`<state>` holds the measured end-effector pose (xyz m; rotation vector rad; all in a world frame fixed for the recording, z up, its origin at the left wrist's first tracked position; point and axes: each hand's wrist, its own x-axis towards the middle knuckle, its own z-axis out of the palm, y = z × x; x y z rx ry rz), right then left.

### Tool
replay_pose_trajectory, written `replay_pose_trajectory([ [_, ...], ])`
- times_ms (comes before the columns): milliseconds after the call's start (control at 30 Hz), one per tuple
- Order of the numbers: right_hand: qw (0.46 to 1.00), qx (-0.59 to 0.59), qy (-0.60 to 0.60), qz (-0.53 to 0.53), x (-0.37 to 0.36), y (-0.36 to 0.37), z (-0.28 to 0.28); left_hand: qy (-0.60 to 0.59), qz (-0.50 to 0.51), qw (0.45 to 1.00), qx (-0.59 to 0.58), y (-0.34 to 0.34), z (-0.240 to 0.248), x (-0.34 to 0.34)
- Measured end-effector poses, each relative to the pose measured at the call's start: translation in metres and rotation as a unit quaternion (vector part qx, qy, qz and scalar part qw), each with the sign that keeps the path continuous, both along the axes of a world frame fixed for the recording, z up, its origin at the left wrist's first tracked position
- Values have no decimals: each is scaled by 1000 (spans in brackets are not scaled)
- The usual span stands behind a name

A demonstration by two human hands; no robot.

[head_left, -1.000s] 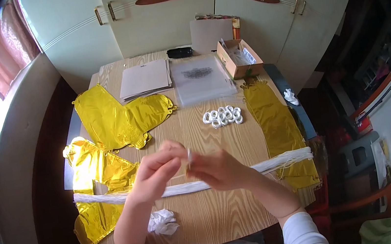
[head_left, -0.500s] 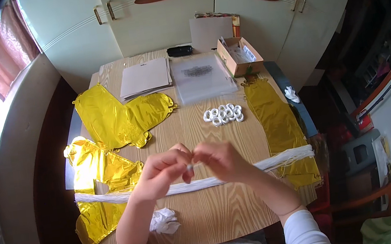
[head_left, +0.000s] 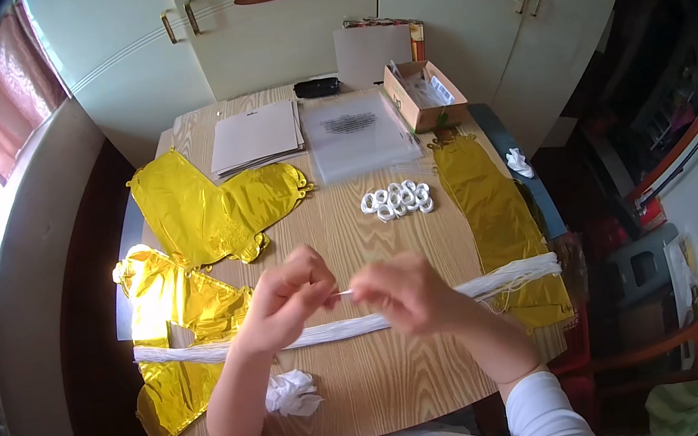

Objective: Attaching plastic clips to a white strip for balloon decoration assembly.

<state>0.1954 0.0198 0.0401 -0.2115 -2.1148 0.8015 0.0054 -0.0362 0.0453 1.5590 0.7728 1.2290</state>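
Above the middle of the table, my left hand is closed in a pinch on a short piece of white string. Its other end runs into my right hand, whose fingers are closed and smeared by motion. Most of the string is hidden by my fingers. Below both hands a long bundle of white string lies across the table, over gold foil at both ends. Beyond my hands sits a cluster of several small white string coils.
Flat gold foil balloons cover the table's left side, another foil piece the right. Crumpled white tissue lies near the front edge. Farther back are white sheets, clear plastic sleeves, a black case and an open box.
My hands have drawn slightly apart, the right one moving to the right and a little down. A short stretch of white string now shows between them.
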Motion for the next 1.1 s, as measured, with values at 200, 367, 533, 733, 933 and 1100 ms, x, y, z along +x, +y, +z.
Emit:
replay_pose_trajectory([
  [200,991,93,-95,1,-7,-6,-12,77,182,976,89,3,-2,12],
  [367,995,28,-37,-91,-2,7,-7,-104,-18,994,-37,-2,-5,2],
  [533,999,14,-51,13,-2,-3,-9,146,112,977,106,5,-4,0],
  [733,997,24,-76,-7,-2,-1,-9,-34,143,988,56,2,-1,18],
  [933,993,18,-74,-85,-7,7,-19,-25,103,994,19,-2,-1,10],
  [1100,999,5,-40,-23,-1,3,-7,292,134,942,95,2,6,1],
])
